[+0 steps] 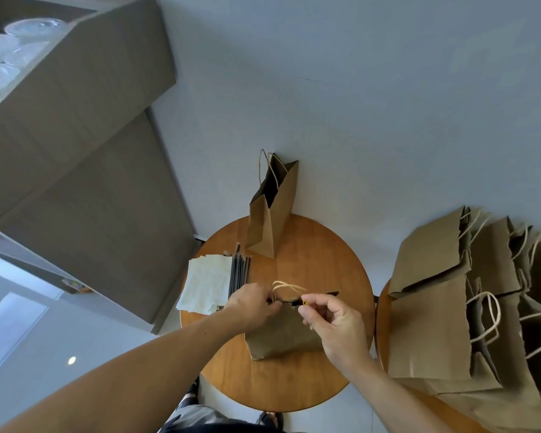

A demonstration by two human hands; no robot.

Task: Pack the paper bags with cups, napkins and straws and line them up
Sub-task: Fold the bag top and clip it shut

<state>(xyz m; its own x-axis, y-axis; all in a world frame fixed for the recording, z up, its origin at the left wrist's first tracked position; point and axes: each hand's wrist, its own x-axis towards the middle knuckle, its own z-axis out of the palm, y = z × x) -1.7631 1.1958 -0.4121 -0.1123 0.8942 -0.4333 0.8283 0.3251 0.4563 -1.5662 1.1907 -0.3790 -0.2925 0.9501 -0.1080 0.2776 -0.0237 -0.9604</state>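
Note:
A brown paper bag (281, 334) stands on the round wooden table (325, 270), right under my hands. My left hand (252, 303) pinches the bag's top edge by its twine handles. My right hand (338, 326) pinches a black straw (320, 295) that lies across the bag's mouth. A second paper bag (270, 210) stands open at the table's far edge. White napkins (205, 284) and a bundle of black straws (239, 271) lie on the table's left side. Clear cups (10, 45) sit in a cardboard box at the top left.
Several flat paper bags (456, 310) with twine handles are piled on a second wooden surface to the right. Large cardboard boxes (85, 145) stand to the left of the table. My feet (269, 418) show below the table on a pale floor.

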